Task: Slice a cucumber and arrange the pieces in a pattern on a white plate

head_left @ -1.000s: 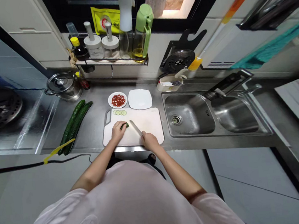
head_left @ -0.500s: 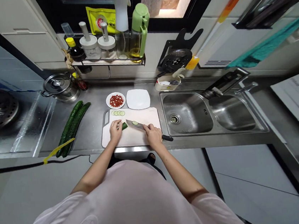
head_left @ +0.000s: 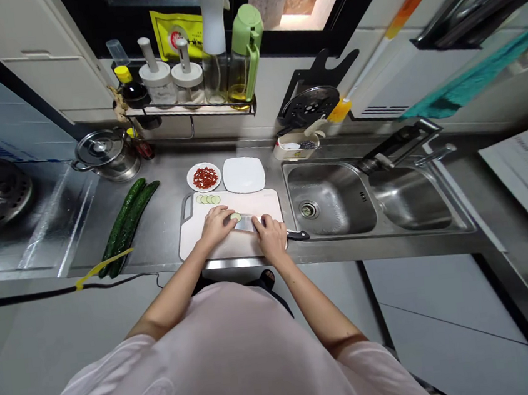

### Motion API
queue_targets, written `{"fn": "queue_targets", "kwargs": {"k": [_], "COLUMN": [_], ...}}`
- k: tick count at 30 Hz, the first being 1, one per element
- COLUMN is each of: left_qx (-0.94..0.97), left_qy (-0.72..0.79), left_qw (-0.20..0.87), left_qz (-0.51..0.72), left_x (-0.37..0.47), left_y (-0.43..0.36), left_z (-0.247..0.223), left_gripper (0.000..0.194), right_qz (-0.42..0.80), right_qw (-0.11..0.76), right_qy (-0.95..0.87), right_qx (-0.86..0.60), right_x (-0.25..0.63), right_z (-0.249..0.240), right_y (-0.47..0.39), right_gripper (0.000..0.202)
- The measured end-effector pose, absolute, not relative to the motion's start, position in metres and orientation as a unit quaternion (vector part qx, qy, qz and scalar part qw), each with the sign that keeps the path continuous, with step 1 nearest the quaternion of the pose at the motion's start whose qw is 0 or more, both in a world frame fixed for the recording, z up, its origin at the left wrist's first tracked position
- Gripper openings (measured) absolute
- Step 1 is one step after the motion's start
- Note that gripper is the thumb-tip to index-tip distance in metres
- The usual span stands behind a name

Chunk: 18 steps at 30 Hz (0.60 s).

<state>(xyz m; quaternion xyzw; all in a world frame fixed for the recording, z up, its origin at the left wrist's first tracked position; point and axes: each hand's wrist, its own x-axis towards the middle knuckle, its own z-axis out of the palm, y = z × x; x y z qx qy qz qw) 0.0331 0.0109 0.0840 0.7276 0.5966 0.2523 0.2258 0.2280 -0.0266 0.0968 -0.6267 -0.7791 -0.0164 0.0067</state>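
My right hand [head_left: 272, 235] is wrapped round a kitchen knife [head_left: 297, 235], its fingers over the rear of the blade and its black handle sticking out to the right. The blade lies low over a white cutting board [head_left: 193, 239] and points left. A pale round cucumber slice [head_left: 236, 217] is at the blade, and the fingertips of my left hand [head_left: 217, 225] close on its edge. The cut piece of cucumber is hidden by my left hand. Several thin cucumber slices [head_left: 208, 199] lie in an overlapping row at the board's far left.
Behind the board stand a plate of chopped red bits [head_left: 205, 177] and a white square plate [head_left: 243, 174]. Whole cucumbers [head_left: 130, 224] lie to the left, near a steel pot [head_left: 106, 154]. On the right is a double sink [head_left: 334, 196]. A shelf [head_left: 189, 110] of jars and bottles hangs above.
My left hand has moved right, over the cucumber piece, and its fingers have reached the slice at the blade. The knife has tipped and shifted slightly right.
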Motion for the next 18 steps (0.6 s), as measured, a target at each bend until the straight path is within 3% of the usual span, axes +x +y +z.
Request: {"fn": "queue_targets", "kwargs": {"k": [11, 18], "left_qx": [0.618, 0.541], "left_qy": [0.652, 0.745], "left_qw": [0.311, 0.27], "left_qz": [0.309, 0.283], "left_x": [0.034, 0.014], "left_y": [0.021, 0.056], "left_z": [0.071, 0.047], "left_gripper": [0.016, 0.016], "right_qz": [0.006, 0.037], "right_qw": [-0.024, -0.047], "right_qy": [-0.764, -0.737], "right_qx": [-0.644, -0.674], "right_x": [0.241, 0.251], "right_z": [0.09, 0.088], "right_y": [-0.035, -0.043], "right_gripper": [0.036, 0.038]}}
